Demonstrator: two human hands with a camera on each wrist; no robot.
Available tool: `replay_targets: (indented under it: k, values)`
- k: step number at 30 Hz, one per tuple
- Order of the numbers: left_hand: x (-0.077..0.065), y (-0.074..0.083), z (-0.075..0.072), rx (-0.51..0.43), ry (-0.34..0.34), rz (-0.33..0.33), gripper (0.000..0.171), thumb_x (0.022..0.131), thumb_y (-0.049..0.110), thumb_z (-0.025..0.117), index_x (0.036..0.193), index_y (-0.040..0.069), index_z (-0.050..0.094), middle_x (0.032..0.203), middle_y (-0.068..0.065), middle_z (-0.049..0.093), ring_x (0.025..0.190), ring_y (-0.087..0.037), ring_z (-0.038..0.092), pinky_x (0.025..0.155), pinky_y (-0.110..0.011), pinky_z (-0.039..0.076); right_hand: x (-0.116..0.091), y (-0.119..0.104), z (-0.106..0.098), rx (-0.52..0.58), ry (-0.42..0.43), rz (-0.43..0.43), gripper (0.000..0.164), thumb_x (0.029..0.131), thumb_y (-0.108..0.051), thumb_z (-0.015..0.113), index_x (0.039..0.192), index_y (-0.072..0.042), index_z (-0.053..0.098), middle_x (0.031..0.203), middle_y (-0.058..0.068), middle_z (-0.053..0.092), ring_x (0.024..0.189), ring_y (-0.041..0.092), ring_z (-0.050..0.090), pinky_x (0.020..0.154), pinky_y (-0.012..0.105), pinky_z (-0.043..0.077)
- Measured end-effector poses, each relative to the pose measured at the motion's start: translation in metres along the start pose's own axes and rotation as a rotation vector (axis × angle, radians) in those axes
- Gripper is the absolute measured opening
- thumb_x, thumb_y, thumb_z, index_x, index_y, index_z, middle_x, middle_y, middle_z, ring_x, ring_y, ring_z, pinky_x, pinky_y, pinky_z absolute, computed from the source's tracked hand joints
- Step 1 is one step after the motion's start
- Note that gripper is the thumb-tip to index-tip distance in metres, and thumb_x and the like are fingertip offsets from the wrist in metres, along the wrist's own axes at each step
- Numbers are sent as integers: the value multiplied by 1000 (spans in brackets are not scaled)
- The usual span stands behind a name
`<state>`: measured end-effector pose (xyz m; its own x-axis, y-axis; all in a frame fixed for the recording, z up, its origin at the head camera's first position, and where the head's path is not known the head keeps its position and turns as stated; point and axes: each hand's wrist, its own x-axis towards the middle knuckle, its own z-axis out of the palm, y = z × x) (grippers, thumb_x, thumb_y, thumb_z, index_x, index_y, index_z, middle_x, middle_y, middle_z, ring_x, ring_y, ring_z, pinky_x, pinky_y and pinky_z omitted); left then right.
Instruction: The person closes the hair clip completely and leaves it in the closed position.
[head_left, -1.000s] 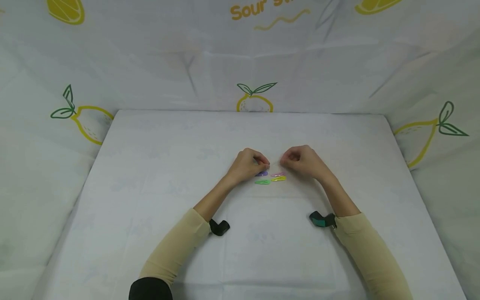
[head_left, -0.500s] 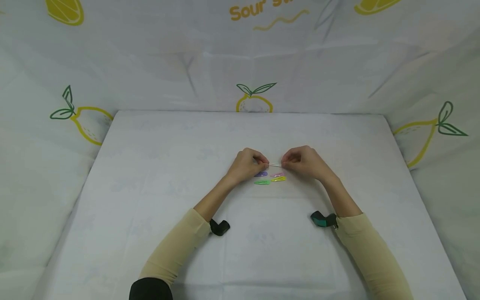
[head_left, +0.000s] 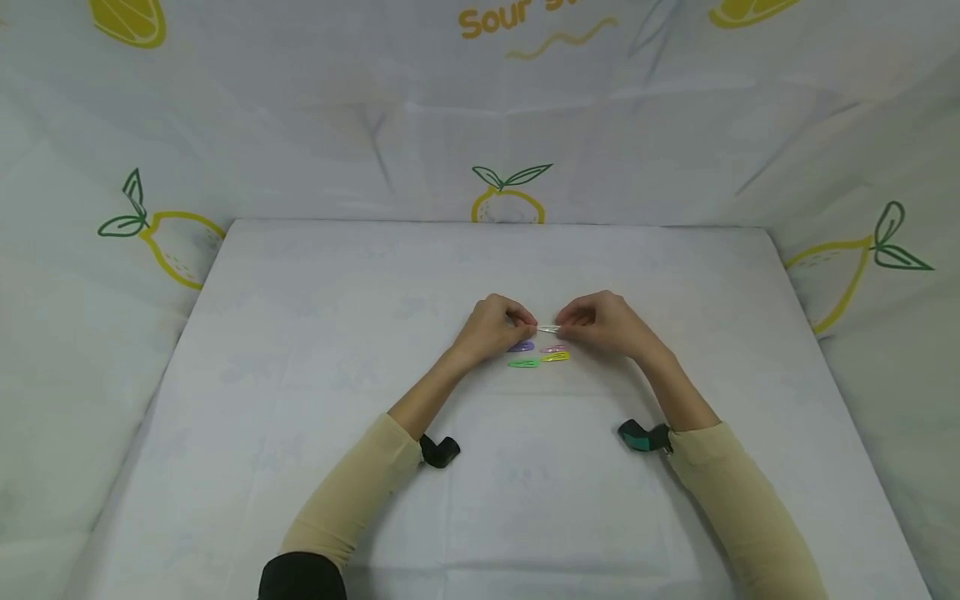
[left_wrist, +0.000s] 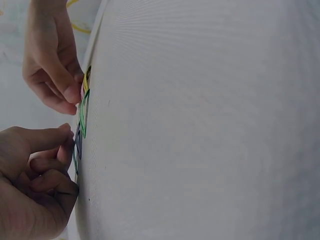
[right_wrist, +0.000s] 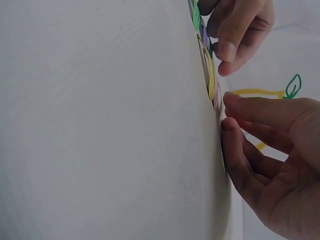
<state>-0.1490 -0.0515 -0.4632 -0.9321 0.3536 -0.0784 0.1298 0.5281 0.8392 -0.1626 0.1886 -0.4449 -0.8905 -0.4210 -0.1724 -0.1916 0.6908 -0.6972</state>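
Observation:
In the head view, a pale silvery snap hair clip (head_left: pixel 548 329) lies between the two sets of fingertips. My right hand (head_left: pixel 603 323) pinches its right end. Fingers curled, my left hand (head_left: pixel 491 327) has its thumb and fingertips together at the clip's left end. The left wrist view shows a dark green hair clip (left_wrist: pixel 75 162) against the left hand's fingers, mostly hidden by them. Just in front lie a purple clip (head_left: pixel 522 346), partly under the left hand, and a pink clip (head_left: pixel 553 348). Nearer are a green clip (head_left: pixel 523 363) and a yellow clip (head_left: pixel 556 357).
A white cloth covers the table (head_left: pixel 540 483). White curtains with lemon prints (head_left: pixel 508 206) rise behind it and at both sides. Black wrist cameras, one on the left wrist (head_left: pixel 440 452) and one on the right wrist (head_left: pixel 643 437), stick out inward over the table.
The pale clip, barely visible a second ago, now shows between the fingertips. My right hand has shifted slightly left, narrowing the gap, while the left hand keeps its place.

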Motion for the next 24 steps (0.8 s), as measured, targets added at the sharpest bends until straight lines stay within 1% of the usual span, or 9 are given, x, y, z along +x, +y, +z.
replay_targets:
  k: [5,10,17,20,24]
  values:
    - [0,1,-2,0,-14,-7,11,98,13,78,102,4,85,85,-5,76,74,-10,57,73,-23,42,2,-3,2,-18,-9,-17,15,95,-12,83,106,-1,82,95,12,79,81,15,63,74,21,50]
    - [-1,0,-2,2,-8,-3,12,98,13,78,102,5,85,86,-6,78,75,-10,58,74,-23,43,2,-2,1,-32,-21,-27,13,96,-9,82,106,-1,83,95,12,79,80,15,64,74,20,50]
    - [-3,0,-3,4,-2,-3,13,99,13,78,103,4,85,89,-7,78,80,-12,59,78,-24,43,2,-2,-2,-22,-45,-34,13,96,-6,81,107,-1,83,98,13,81,83,16,66,75,19,51]
    - [-3,-1,-4,5,2,0,13,98,13,78,103,4,85,89,-7,78,82,-13,59,79,-24,43,1,0,-2,-18,-40,-26,14,96,-8,81,109,-1,83,100,14,81,84,16,66,76,19,52]
    - [-5,-4,-5,-7,8,-1,12,98,14,78,103,5,84,91,-7,78,90,-16,62,86,-29,45,0,0,-2,-14,-16,-15,14,98,-9,79,110,-3,83,104,14,82,85,18,66,77,21,52]
